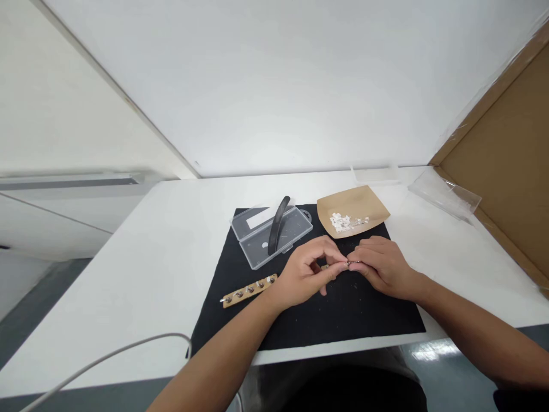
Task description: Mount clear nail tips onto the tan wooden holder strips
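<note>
My left hand is closed in a pinch, thumb and index fingertip meeting at the left end of a small, thin, dark metallic piece. The other end of that piece is gripped by my right hand, its fingers curled and its thumb pressed against them. Fingers cover most of the piece, so its kind does not show. Left of my left wrist, a narrow wooden strip lies on the black mat, with several small metal and white parts in a row on it.
Behind my hands, a brown paper tray holds small white pieces. A clear plastic case lies open, a dark curved bar resting across it. Clear plastic sheets lie at the back right. A cable crosses the front left.
</note>
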The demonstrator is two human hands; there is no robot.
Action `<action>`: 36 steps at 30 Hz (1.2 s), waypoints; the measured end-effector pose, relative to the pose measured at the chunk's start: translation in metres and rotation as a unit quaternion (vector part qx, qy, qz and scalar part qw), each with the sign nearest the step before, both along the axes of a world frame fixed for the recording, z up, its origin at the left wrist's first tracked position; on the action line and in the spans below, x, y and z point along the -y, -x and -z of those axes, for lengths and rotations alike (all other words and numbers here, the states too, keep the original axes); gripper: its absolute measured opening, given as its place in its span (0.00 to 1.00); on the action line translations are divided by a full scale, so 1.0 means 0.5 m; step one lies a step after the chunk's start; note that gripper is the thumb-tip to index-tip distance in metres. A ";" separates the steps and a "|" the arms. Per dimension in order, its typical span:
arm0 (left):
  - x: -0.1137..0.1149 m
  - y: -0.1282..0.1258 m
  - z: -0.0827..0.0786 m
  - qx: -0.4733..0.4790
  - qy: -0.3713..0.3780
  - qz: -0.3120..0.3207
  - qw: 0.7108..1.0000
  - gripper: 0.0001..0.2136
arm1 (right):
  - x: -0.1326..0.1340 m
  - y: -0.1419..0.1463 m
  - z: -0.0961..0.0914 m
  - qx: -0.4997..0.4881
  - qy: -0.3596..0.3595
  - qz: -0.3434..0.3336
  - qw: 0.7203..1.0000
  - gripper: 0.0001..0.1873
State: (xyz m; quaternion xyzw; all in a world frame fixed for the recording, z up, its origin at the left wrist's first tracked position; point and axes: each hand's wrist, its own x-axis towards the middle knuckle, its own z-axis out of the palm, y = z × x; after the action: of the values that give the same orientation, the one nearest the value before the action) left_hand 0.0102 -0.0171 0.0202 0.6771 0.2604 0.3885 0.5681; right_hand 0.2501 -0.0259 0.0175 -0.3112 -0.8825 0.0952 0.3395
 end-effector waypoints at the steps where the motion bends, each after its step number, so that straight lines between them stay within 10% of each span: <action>1: -0.002 0.000 0.001 -0.009 -0.043 -0.017 0.999 0.08 | 0.000 0.000 0.000 -0.001 -0.003 0.001 1.000 0.14; 6: -0.012 -0.003 0.003 -0.023 -0.250 -0.105 0.962 0.04 | -0.002 0.000 0.000 0.000 -0.003 0.002 1.000 0.13; 16: -0.012 0.001 0.004 -0.035 -0.318 -0.112 0.941 0.06 | -0.002 0.000 0.000 0.011 -0.003 -0.003 1.000 0.14; 36: 0.001 -0.001 -0.011 -0.078 -0.134 -0.009 0.988 0.04 | 0.008 0.005 -0.010 0.000 0.095 -0.032 0.995 0.13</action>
State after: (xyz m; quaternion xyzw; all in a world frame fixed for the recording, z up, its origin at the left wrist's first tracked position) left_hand 0.0109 -0.0178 0.0255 0.7730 0.2554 0.3709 0.4468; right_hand 0.2477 -0.0297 0.0224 -0.3137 -0.8790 0.1898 0.3049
